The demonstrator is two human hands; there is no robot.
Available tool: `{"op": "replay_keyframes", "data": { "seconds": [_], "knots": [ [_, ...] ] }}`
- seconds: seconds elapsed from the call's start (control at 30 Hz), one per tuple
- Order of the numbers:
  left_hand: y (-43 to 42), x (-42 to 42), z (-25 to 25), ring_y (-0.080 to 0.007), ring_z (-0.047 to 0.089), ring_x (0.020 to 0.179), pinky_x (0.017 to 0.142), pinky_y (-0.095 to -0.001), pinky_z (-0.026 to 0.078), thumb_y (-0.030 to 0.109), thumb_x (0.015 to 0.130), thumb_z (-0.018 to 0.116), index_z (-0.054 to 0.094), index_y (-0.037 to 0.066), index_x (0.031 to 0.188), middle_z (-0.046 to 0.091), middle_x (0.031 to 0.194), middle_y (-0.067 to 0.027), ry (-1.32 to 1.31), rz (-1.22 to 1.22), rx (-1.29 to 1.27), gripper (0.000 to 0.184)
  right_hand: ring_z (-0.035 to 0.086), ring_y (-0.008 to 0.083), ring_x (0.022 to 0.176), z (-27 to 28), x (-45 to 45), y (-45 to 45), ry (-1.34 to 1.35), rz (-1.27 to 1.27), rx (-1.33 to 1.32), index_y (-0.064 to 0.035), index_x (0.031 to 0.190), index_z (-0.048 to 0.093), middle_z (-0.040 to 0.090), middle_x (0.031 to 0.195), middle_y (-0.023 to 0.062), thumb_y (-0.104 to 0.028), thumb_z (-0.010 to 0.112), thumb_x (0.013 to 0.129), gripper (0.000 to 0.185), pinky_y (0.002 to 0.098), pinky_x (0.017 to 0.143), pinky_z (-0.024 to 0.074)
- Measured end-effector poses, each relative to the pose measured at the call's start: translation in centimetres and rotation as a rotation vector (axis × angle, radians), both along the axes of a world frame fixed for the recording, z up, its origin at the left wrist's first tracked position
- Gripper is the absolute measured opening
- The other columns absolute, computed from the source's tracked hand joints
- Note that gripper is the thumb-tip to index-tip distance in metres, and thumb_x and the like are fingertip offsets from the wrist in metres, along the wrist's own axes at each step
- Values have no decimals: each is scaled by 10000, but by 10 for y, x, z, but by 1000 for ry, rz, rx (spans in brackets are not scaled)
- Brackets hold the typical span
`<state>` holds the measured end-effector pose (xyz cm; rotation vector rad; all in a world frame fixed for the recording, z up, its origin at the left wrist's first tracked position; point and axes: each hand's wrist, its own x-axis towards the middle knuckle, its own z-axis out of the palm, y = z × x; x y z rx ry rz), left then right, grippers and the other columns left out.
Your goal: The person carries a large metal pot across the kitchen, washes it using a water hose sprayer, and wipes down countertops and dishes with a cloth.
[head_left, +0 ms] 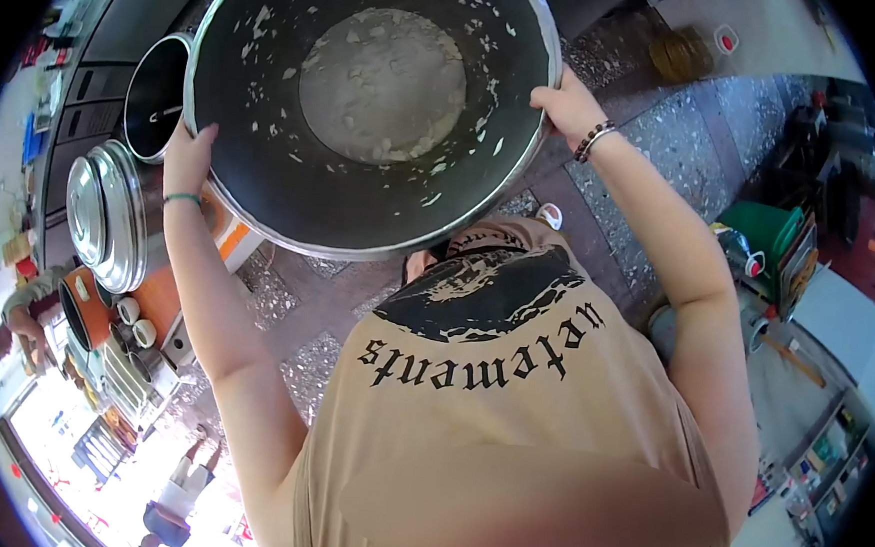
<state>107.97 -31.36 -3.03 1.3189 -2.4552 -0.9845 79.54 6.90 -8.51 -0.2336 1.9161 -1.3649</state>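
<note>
A large round metal pot (362, 204) is held up in front of my body, tilted so that its dark inside faces me. Pale flakes cling to its inner wall. At its bottom is a greyish round patch with more flakes, and I cannot tell whether it is liquid. My left hand (187, 158) grips the left rim, thumb over the edge. On the opposite side, my right hand (571, 106) is closed on the right rim, its thumb on the inside. The fingers of both hands are partly hidden behind the pot.
To the left stand another deep pot (157, 106) and shiny metal lids (105, 215). Bowls and pans lie on an orange surface (160, 302). A green bin (766, 233) is at right, an amber container (681, 54) at upper right. Two people (170, 518) appear at lower left.
</note>
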Motion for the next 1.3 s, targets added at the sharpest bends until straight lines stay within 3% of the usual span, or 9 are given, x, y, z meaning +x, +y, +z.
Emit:
{"op": "replay_keyframes", "data": {
  "seconds": [0.17, 0.4, 0.63, 0.73, 0.97, 1.1, 1.13, 1.2, 1.3],
  "knots": [
    [93, 11, 8, -316, 600, 881, 784, -348, 438, 190, 745, 576, 551, -35, 1016, 623, 931, -203, -132, -44, -129, 353, 606, 217, 832, -34, -3, 65, 167, 50, 93, -13, 1111, 502, 629, 947, 136, -152, 560, 674, 462, 303, 776, 454],
    [209, -12, 1, -358, 596, 879, 778, -382, 445, 196, 713, 594, 557, -48, 939, 621, 888, -223, -209, -71, -156, 334, 599, 216, 850, -40, -34, 179, 298, 133, 75, 1, 1102, 502, 624, 940, 144, -149, 562, 670, 461, 309, 776, 451],
    [280, -78, -5, -395, 580, 855, 752, -431, 443, 243, 708, 551, 539, -52, 891, 596, 849, -268, -381, -181, -173, 348, 554, 167, 778, -34, -30, 277, 58, -52, 190, 38, 1070, 505, 598, 883, 88, -71, 536, 669, 416, 284, 717, 450],
    [315, -125, -19, -404, 578, 841, 747, -442, 447, 233, 693, 540, 537, -59, 841, 590, 828, -279, -504, -281, -179, 327, 556, 177, 777, -94, -37, 332, -45, -162, 79, 29, 1050, 521, 600, 878, 88, -41, 534, 648, 409, 286, 717, 449],
    [339, -207, -166, -381, 590, 881, 803, -422, 466, 216, 709, 526, 552, -48, 943, 605, 891, -261, -582, -437, -6, 354, 553, 191, 772, -191, -34, 399, -203, -398, 155, 29, 1020, 519, 587, 885, 87, 10, 495, 646, 375, 286, 681, 450],
    [349, -249, -269, -344, 626, 752, 699, -415, 498, 177, 726, 521, 505, -24, 1004, 617, 854, -222, -609, -464, 109, 343, 557, 193, 750, -274, -31, 420, -279, -549, 216, 9, 1020, 530, 593, 860, 87, 23, 500, 643, 378, 293, 658, 452],
    [350, -259, -292, -340, 627, 762, 690, -412, 500, 165, 731, 523, 494, -14, 1017, 611, 909, -215, -598, -507, 97, 339, 557, 193, 750, -291, -32, 419, -276, -540, 218, 9, 1020, 530, 593, 860, 87, 23, 500, 643, 378, 293, 658, 452],
    [355, -280, -333, -335, 593, 940, 814, -399, 475, 223, 723, 577, 527, 19, 1035, 604, 996, -207, -627, -422, 159, 376, 501, 176, 533, -327, -35, 418, -255, -584, 325, -32, 929, 528, 530, 698, 56, 13, 516, 625, 308, 297, 448, 408],
    [359, -300, -387, -334, 583, 964, 825, -406, 468, 221, 748, 570, 503, 31, 1064, 594, 1024, -210, -615, -433, 132, 375, 495, 173, 536, -435, -34, 436, -141, -678, 354, -29, 898, 531, 531, 686, 55, 16, 515, 635, 267, 301, 449, 401]
  ]
}}
